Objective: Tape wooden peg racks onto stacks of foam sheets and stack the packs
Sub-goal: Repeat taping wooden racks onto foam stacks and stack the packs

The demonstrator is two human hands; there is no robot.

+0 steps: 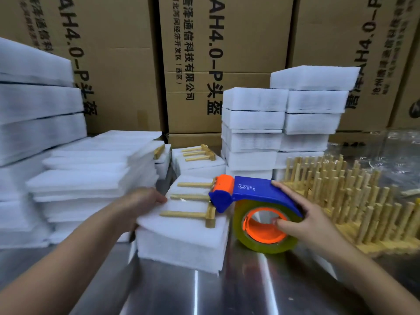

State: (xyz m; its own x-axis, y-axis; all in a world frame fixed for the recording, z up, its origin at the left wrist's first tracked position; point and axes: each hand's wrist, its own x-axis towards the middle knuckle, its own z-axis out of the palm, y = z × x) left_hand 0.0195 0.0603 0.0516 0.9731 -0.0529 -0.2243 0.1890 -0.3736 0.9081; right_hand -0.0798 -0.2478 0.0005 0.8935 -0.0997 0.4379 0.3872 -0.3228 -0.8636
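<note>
My right hand (302, 214) is wrapped around the tape dispenser (250, 189), thumb lying along the top of its blue housing and fingers hooked into the orange core of the tape roll (241, 237). The dispenser's orange nose rests against the right end of the wooden peg rack (210, 214). That rack lies flat on top of the foam stack (179, 246), its three pegs pointing left across the top sheet. My left hand (141, 201) grips the stack's left edge, fingertips curled onto the top sheet near the middle peg; my thumb is hidden. The stack sits on the steel table (227, 292) right in front of me. Just behind it lie finished packs (200, 160) with racks on top. Loose foam sheets (91, 178) are piled to my left, and a crowd of upright peg racks (352, 201) stands to my right. Tall foam stacks (284, 121) and cardboard boxes (113, 64) fill the back.
</note>
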